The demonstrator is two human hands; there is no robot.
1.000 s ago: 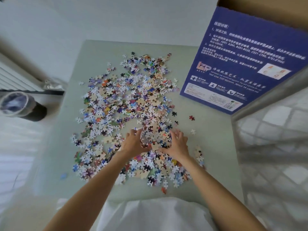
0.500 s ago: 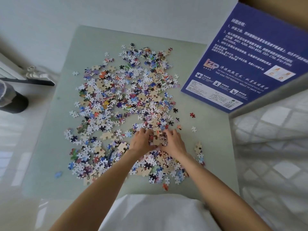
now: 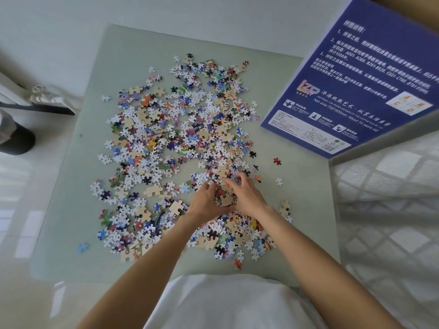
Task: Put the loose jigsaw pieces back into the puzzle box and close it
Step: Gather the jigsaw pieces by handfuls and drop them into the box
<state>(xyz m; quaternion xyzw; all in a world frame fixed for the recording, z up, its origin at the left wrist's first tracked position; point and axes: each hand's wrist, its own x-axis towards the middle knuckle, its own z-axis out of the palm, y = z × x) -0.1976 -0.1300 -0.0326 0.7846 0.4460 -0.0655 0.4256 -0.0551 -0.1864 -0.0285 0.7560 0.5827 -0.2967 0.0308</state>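
Observation:
Many loose jigsaw pieces (image 3: 171, 138) lie scattered over a pale green glass table (image 3: 304, 233). The blue puzzle box (image 3: 356, 91) stands at the table's far right corner, its printed side facing me and brown cardboard showing at its top. My left hand (image 3: 205, 203) and my right hand (image 3: 247, 198) are cupped together near the table's middle front. Between them they hold a small heap of pieces (image 3: 225, 198), fingers curled round it.
A white quilted bed (image 3: 389, 222) fills the right side. A dark cylindrical bin (image 3: 14, 138) and a radiator pipe (image 3: 42, 100) stand on the floor at the left. Single stray pieces (image 3: 276, 161) lie right of the pile. White clothing (image 3: 225, 302) covers my lap.
My hands have drawn closer together, gathering pieces into a small heap between the palms. The view has shifted slightly, so the table sits lower and more to the right.

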